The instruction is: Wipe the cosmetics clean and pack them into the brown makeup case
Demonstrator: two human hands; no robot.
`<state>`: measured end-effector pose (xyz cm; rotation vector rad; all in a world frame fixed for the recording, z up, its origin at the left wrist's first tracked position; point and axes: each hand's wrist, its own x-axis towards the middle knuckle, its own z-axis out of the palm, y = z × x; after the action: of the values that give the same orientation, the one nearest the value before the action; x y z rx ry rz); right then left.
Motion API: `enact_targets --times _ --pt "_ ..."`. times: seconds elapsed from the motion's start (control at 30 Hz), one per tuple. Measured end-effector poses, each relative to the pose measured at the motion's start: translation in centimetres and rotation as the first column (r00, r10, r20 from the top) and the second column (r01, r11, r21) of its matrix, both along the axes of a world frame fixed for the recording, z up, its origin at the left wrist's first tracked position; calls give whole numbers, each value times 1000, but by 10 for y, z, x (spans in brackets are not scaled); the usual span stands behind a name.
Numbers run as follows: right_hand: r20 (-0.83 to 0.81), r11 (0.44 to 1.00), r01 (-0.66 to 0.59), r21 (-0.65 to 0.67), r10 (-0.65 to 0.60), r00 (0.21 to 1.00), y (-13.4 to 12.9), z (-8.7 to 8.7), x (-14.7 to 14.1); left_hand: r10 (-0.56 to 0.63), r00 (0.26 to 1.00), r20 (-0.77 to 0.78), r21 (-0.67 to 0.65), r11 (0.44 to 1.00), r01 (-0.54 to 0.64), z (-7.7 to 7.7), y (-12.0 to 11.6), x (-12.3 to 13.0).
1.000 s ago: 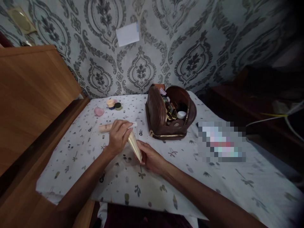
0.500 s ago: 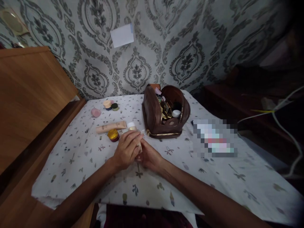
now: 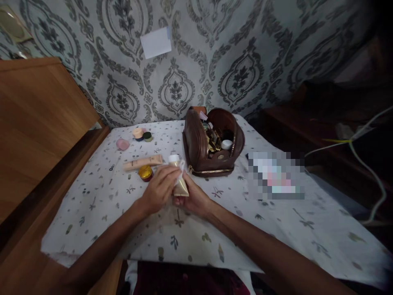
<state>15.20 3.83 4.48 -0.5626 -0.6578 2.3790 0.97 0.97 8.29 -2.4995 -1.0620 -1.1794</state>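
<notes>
A gold squeeze tube with a white cap (image 3: 181, 187) is held tilted between my hands, above the near middle of the table. My right hand (image 3: 194, 197) is wrapped round its lower right side, thumb along the tube. Curved over its upper left side, my left hand (image 3: 161, 185) presses a thin white wipe (image 3: 182, 165) against it; only a corner of the wipe shows past the fingers. Just left of the hands lies a small jar with a gold lid (image 3: 145, 173). Behind that jar is a beige tube (image 3: 143, 162), lying flat.
An open brown cosmetic bag (image 3: 211, 159), full of small items, stands behind my hands to the right. Small jars (image 3: 138, 133) and a pink rounded item (image 3: 122, 144) sit at the back left. A blurred-out device (image 3: 274, 174) lies on the right. Wooden furniture (image 3: 46, 110) borders the left.
My left hand has slid and opened a little off the tube, so more of the gold tube and the wipe's corner now show. The view has shifted slightly.
</notes>
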Motion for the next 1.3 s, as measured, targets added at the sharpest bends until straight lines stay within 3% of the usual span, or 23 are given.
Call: enact_targets --times 0.1,0.2,0.27,0.43,0.53,0.63,0.8,0.87,0.97,1.13,1.2,1.3 --pt "-14 999 -39 -12 39 999 -3 6 1 158 982 104 -49 987 -154 7 11 -10" --pt "-11 995 80 -58 -81 997 -3 10 1 222 963 154 -147 969 -200 7 10 -12" --pt "-31 982 169 -88 -173 985 -1 9 1 167 977 131 -185 973 -141 3 1 -8" --pt "-55 975 216 -40 -218 974 9 0 0 -96 995 -6 -193 977 93 -3 -27 5" --pt "-51 962 269 40 -267 962 10 -4 -1 -99 994 -48 -152 984 91 1 -27 3" --pt "-45 971 233 60 -231 972 5 -4 -2 36 999 25 -129 991 -32 6 -12 -7" --pt "46 988 157 6 -157 986 -1 -3 -5 227 955 192 -228 957 -181 6 4 -15" --pt "58 981 194 14 -194 979 1 -4 -5 213 958 195 -257 953 -160 3 -2 -11" --pt "41 973 230 -11 -230 972 5 -7 -5 101 983 155 -277 959 -55 -1 -20 1" --pt "13 970 241 22 -241 970 7 -11 -4 -64 994 90 -259 962 85 4 -34 12" --pt "23 980 197 38 -198 980 5 -10 -3 -39 996 77 -224 973 56 7 -27 9" --pt "24 999 -10 50 9 1000 1 -3 1 101 991 86 -168 982 -86 12 -12 -1"
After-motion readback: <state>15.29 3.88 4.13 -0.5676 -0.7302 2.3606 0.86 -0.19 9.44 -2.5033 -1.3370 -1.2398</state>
